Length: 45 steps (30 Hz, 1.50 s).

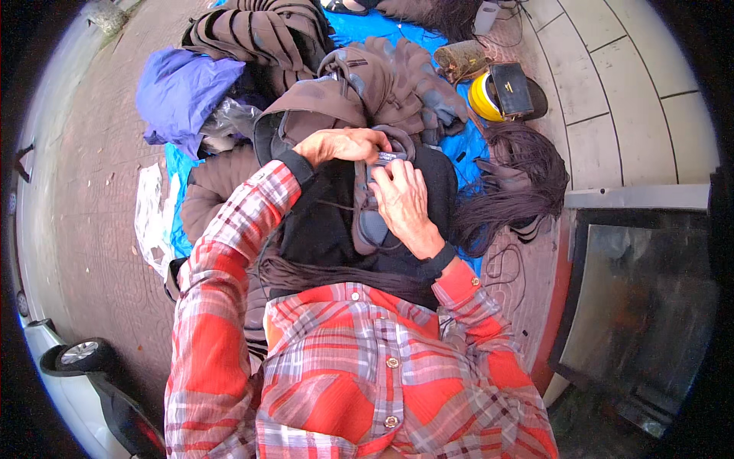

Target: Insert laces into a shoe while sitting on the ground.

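A grey-brown shoe [370, 228] rests on the black cloth [317, 229] over my lap, its rounded toe toward me and its laces loose. At its upper part shows a dark tab with pale print [386, 158]. My left hand [344, 145] is closed, its fingertips pinching at the shoe's collar beside the tab. From the right, my right hand [405, 200] curls its fingers over the tab and the shoe's side. What lies under the fingertips is partly hidden. A bundle of dark cords [344, 275] lies across my lap, nearer my shirt.
Brown padded pieces [375, 80] are piled beyond my hands, with a purple bag [187, 96] at left. To the right lie a dark cord bundle [520, 183], a yellow roll [483, 98] and a black pouch [511, 88]. Blue sheeting [461, 153] covers some paving.
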{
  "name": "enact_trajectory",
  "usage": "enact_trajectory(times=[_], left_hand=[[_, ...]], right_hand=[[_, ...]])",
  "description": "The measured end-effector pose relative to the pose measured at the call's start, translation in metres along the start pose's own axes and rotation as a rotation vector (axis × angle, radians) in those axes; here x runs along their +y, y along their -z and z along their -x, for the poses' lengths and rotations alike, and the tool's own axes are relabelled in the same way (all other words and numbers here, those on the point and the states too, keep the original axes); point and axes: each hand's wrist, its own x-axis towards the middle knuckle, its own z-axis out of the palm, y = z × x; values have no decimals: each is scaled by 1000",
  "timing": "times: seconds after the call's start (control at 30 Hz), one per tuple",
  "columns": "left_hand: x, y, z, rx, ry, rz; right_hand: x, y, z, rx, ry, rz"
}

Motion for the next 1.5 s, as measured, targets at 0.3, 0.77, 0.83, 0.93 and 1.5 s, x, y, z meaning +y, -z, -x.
enact_trajectory(times=[0.3, 0.77, 0.83, 0.93, 1.5], left_hand=[[80, -39, 52, 629, 161, -206], [59, -44, 121, 692, 401, -251], [55, -52, 126, 693, 295, 24], [60, -50, 125, 682, 399, 130], [44, -39, 146, 496, 329, 182]], right_hand=[[-140, 50, 0, 77, 788, -531], [7, 17, 71, -136, -170, -579], [24, 17, 62, -108, -351, -588], [35, 14, 45, -81, -455, -633], [57, 29, -15, -703, -476, -707]])
